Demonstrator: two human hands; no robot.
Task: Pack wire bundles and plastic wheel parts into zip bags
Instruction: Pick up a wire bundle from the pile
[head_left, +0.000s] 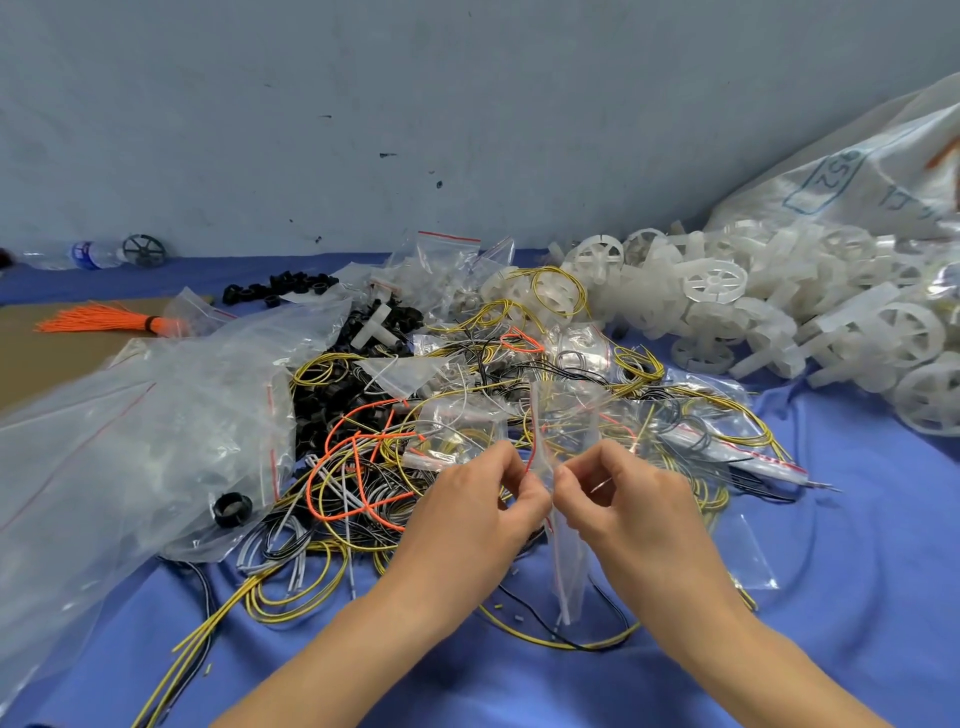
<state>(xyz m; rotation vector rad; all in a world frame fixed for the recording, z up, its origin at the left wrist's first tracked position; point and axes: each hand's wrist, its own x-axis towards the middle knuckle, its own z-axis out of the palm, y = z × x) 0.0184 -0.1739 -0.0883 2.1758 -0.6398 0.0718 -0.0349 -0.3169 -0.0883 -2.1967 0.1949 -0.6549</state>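
My left hand (478, 499) and my right hand (618, 499) meet at the middle of the view, each pinching one side of a small clear zip bag (563, 551) held edge-on above the blue cloth. The bag's lower part hangs below my fingers. Behind my hands lies a tangle of yellow, orange, black and grey wire bundles (363, 483), mixed with small zip bags, some holding wires. A heap of white plastic wheel parts (779, 312) spreads along the right side. I cannot tell whether the held bag contains anything.
A large crumpled clear bag (130, 441) covers the left, with a black ring (232, 509) at its edge. Black plastic parts (322, 400) sit beside it. A big printed sack (857, 182) leans at the right, an orange wire bunch (104, 318) and a water bottle (83, 254) far left.
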